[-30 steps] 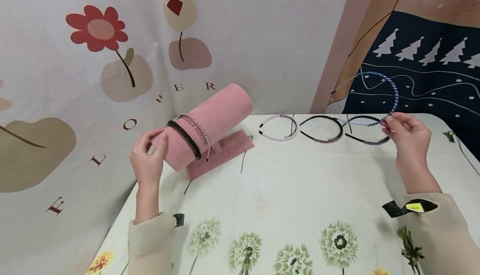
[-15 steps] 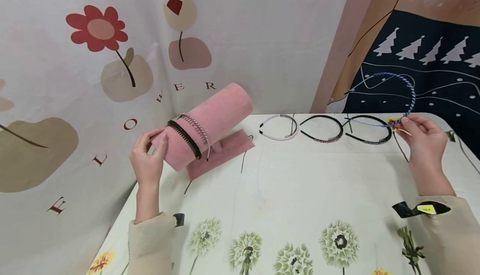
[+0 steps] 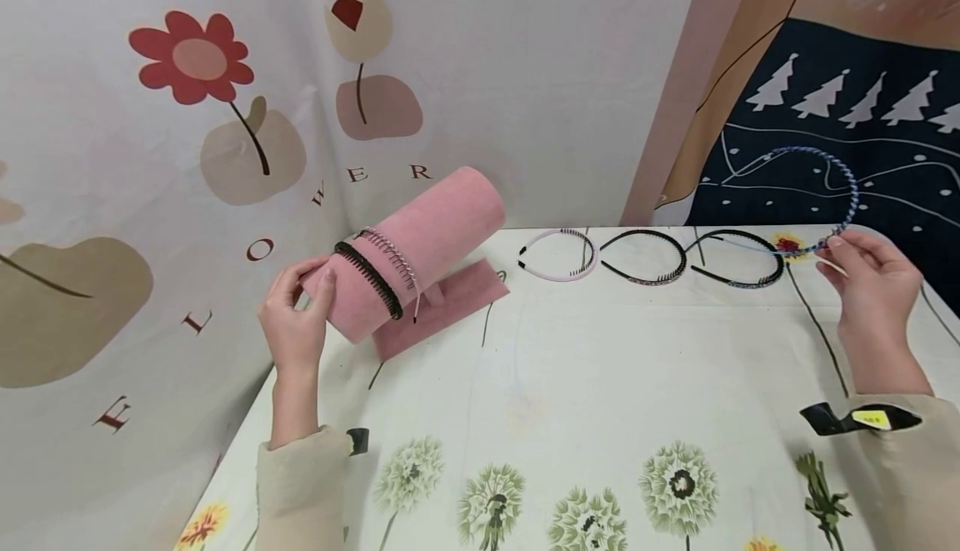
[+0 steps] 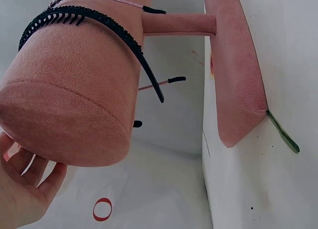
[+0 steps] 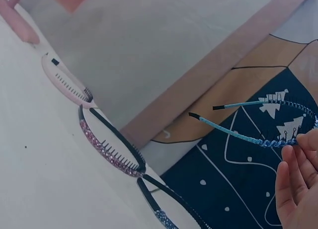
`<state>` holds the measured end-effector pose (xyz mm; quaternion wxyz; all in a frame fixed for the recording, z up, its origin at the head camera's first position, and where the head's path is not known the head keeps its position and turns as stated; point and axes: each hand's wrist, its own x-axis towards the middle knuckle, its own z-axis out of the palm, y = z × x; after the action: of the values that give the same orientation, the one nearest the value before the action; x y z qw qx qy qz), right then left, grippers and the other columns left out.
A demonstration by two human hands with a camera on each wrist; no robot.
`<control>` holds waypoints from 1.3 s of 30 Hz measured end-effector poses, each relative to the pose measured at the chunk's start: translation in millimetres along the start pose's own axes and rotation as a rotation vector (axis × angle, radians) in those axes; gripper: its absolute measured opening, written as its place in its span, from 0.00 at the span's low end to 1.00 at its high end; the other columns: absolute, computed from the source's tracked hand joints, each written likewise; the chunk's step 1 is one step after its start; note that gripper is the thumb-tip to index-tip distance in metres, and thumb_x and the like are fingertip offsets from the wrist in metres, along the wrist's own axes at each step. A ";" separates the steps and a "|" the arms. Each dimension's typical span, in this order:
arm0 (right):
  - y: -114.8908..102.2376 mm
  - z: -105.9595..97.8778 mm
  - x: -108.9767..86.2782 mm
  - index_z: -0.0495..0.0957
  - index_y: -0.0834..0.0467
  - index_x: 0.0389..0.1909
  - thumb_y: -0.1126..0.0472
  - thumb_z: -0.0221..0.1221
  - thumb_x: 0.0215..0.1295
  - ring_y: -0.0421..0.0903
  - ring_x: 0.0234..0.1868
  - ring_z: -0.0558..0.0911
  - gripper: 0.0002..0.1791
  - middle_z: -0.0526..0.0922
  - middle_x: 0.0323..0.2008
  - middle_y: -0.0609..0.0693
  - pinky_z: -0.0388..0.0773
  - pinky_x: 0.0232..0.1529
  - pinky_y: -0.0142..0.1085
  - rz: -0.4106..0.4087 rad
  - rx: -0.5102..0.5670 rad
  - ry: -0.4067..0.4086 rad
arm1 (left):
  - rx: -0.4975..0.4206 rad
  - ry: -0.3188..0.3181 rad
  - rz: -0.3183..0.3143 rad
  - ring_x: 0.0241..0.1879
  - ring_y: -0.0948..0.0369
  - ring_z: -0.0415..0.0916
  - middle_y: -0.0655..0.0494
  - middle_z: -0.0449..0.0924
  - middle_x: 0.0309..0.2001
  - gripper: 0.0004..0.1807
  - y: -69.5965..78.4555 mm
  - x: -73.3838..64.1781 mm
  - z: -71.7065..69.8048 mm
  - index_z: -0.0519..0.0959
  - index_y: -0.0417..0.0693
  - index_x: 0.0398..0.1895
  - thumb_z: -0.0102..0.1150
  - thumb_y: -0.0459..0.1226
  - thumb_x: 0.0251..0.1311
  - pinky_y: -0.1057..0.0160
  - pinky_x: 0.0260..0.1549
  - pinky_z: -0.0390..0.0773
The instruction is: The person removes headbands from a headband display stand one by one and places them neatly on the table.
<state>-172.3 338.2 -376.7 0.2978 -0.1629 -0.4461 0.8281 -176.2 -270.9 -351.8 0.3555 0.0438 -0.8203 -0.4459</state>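
Observation:
A pink plush headband stand [image 3: 442, 217], a padded roll on a flat base [image 3: 450, 305], stands tilted at the left of the table. My left hand [image 3: 297, 318] grips the roll's near end, thumb on top. Round the roll sit a black toothed headband [image 3: 369, 278] and a thin pink-silver headband [image 3: 392, 255]. On the right, my right hand [image 3: 877, 297] pinches a blue braided headband [image 3: 852, 184] by one side and holds it up above the table. Its two dark-tipped ends [image 5: 218, 108] point left in the right wrist view.
Along the table's back lie a pale pink headband [image 3: 596, 263], a black headband with reddish stones [image 3: 663, 281] and a black headband with bluish stones [image 3: 753, 285]. A printed cloth [image 3: 540, 101] hangs behind the table [image 3: 600, 368].
My right hand has moved to the right with the blue headband, away from the black headband with bluish stones. My left hand and the stand have stayed put.

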 end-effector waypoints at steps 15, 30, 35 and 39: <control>-3.2 -15.5 10.5 0.84 0.59 0.42 0.67 0.67 0.58 0.37 0.33 0.84 0.10 0.86 0.35 0.44 0.81 0.31 0.23 0.042 -0.111 0.100 | -0.002 0.025 0.032 0.43 0.78 0.75 0.54 0.84 0.44 0.13 -5.1 1.2 0.3 0.86 0.47 0.47 0.63 0.41 0.63 0.79 0.49 0.72; -1.2 -39.5 29.6 0.82 0.52 0.46 0.63 0.64 0.63 0.36 0.40 0.78 0.11 0.79 0.45 0.43 0.81 0.31 0.23 0.120 -0.141 0.153 | -0.005 0.027 0.040 0.42 0.77 0.75 0.51 0.84 0.44 0.13 -7.0 0.8 0.8 0.86 0.47 0.47 0.63 0.42 0.63 0.79 0.49 0.73; 0.3 -48.5 36.7 0.81 0.51 0.42 0.66 0.60 0.66 0.36 0.38 0.78 0.08 0.78 0.44 0.42 0.81 0.30 0.22 0.141 -0.143 0.190 | -0.009 0.034 0.042 0.43 0.78 0.76 0.56 0.85 0.42 0.13 -8.0 1.1 1.1 0.86 0.46 0.46 0.64 0.41 0.62 0.79 0.51 0.73; 5.6 -62.8 49.6 0.81 0.50 0.40 0.66 0.60 0.67 0.35 0.37 0.78 0.07 0.78 0.42 0.42 0.80 0.28 0.22 0.154 -0.148 0.219 | -0.013 0.036 0.049 0.43 0.78 0.76 0.69 0.83 0.40 0.13 -7.6 1.3 1.2 0.86 0.46 0.46 0.64 0.41 0.62 0.79 0.51 0.73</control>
<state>-178.8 407.8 -416.1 0.2674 -0.3075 -0.4572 0.7905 -179.8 -275.0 -357.3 0.3812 0.0293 -0.8117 -0.4416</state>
